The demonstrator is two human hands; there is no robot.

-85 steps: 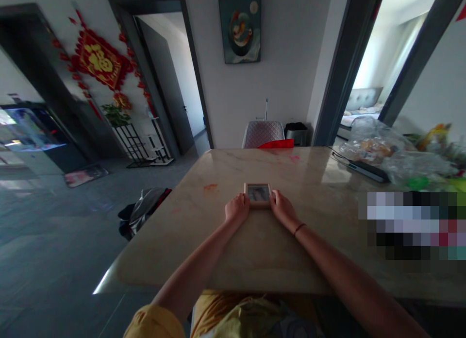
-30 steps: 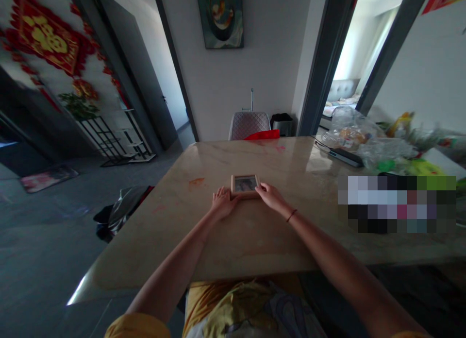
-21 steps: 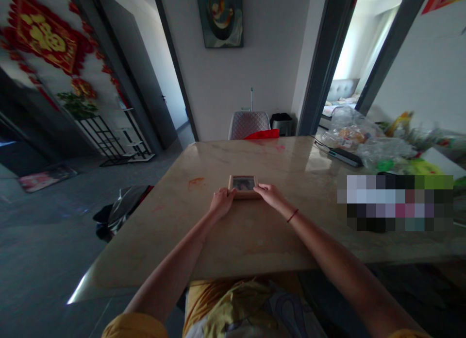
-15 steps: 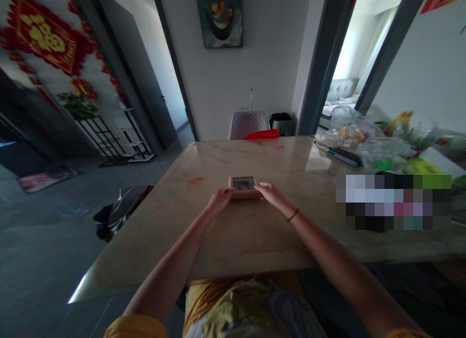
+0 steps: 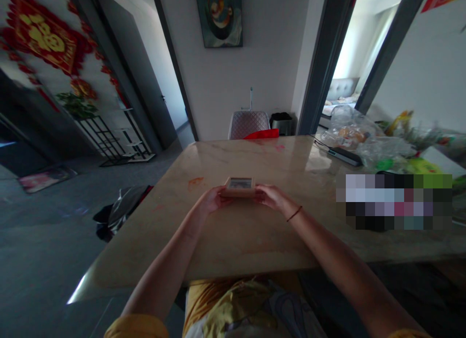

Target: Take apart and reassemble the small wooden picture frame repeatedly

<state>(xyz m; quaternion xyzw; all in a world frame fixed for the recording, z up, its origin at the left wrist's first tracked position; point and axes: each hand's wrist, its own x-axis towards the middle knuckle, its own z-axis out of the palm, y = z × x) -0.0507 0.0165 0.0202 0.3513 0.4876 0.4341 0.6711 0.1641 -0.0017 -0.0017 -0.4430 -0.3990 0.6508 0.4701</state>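
Observation:
A small light-brown box-like frame (image 5: 238, 193), with a dark glossy panel on its upper face, is near the middle of the marble-patterned table (image 5: 255, 236). My left hand (image 5: 214, 200) grips its left side, with the fingers partly behind and beneath it. On the opposite side, my right hand (image 5: 268, 196) is closed around the right edge. A thin dark-red string circles my right wrist. Whether the frame's underside rests on the tabletop or is slightly raised cannot be made out.
Clear plastic bags (image 5: 382, 148) and other items crowd the table's right side, with a dark elongated device (image 5: 345, 156) and its cable beside them. A quilted chair (image 5: 249, 123) stands beyond the far edge, near a red object (image 5: 264, 133). Dark bags (image 5: 124, 209) lie left of the table.
The box-like frame has shifted slightly left and its front side shows more. My hands have slid from its front corners to its sides, the left hand moving a little leftward and down.

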